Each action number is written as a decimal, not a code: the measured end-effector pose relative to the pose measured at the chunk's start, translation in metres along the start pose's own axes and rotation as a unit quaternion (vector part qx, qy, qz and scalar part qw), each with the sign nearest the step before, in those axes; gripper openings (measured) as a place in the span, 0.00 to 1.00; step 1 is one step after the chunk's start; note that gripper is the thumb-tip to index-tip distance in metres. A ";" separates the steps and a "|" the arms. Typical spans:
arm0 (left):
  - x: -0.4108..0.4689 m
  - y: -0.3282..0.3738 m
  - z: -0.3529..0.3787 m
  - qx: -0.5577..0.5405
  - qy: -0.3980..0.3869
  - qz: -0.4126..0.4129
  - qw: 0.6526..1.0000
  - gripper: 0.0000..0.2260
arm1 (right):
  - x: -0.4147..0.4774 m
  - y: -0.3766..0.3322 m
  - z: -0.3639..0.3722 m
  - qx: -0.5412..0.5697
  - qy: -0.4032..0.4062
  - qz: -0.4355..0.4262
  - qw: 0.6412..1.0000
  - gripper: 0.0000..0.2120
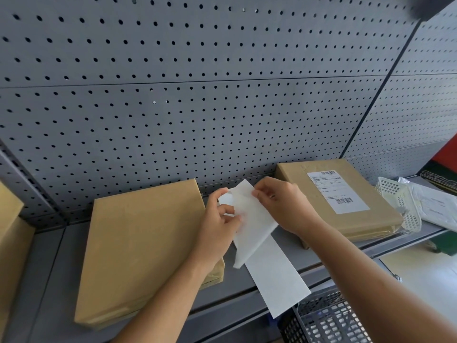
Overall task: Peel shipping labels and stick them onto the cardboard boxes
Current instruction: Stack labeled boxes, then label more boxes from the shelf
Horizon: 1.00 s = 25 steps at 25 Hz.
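Note:
A white label strip (274, 276) hangs in the air between two flat cardboard boxes on a grey shelf. My left hand (220, 219) pinches its upper left corner, and my right hand (282, 204) pinches the top edge of the sheet (252, 219) folding away from the strip. The box on the left (138, 243) has a bare brown top. The box on the right (346, 194) carries a printed shipping label (337, 191) with barcodes. Only the blank back of the held sheet shows.
A grey pegboard wall (197, 95) rises behind the shelf (49, 280). A white mesh basket (400, 206) and plastic-wrapped sheets (435, 206) lie at the right. Another brown box (10, 231) is at the left edge. A grey plastic crate (329, 320) stands below the shelf front.

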State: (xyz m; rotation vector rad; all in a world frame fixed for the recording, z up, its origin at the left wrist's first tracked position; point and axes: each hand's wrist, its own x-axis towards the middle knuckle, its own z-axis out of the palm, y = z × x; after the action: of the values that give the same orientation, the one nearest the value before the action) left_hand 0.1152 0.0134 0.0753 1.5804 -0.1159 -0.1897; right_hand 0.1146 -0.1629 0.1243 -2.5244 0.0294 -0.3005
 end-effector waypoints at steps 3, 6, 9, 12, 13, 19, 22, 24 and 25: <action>0.005 0.006 -0.002 -0.027 -0.007 -0.032 0.999 0.28 | -0.009 -0.009 0.002 -0.011 -0.007 -0.050 0.999 0.04; 0.010 0.007 -0.002 -0.036 0.015 -0.042 0.998 0.33 | -0.012 -0.011 0.006 0.000 -0.013 -0.065 0.998 0.03; 0.010 0.007 0.000 -0.044 0.028 -0.029 0.998 0.30 | -0.010 -0.010 0.005 0.036 -0.015 -0.050 0.998 0.03; 0.008 0.006 0.002 -0.054 0.036 -0.033 0.997 0.29 | -0.009 -0.011 0.003 0.030 -0.007 -0.045 0.999 0.04; 0.008 0.006 0.002 -0.058 0.035 -0.036 0.997 0.30 | -0.008 -0.012 0.001 0.032 -0.001 -0.043 0.999 0.04; 0.009 0.005 0.002 -0.057 0.030 -0.029 0.998 0.33 | -0.005 -0.012 -0.007 0.061 -0.004 -0.048 0.997 0.05; 0.011 0.004 0.000 -0.076 0.041 -0.040 0.995 0.33 | -0.015 -0.006 -0.006 0.038 -0.061 -0.078 0.994 0.16; 0.012 0.003 -0.002 -0.084 0.041 -0.047 0.994 0.34 | -0.019 0.001 -0.003 -0.014 -0.081 -0.081 0.993 0.19; 0.012 0.002 -0.002 -0.082 0.038 -0.047 0.995 0.35 | -0.019 0.003 -0.002 -0.024 -0.074 -0.079 0.994 0.15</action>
State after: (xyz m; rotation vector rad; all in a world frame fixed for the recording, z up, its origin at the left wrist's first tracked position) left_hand 0.1277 0.0128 0.0771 1.4286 0.0331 -0.2057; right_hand 0.0961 -0.1648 0.1200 -2.5945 -0.2247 -0.1751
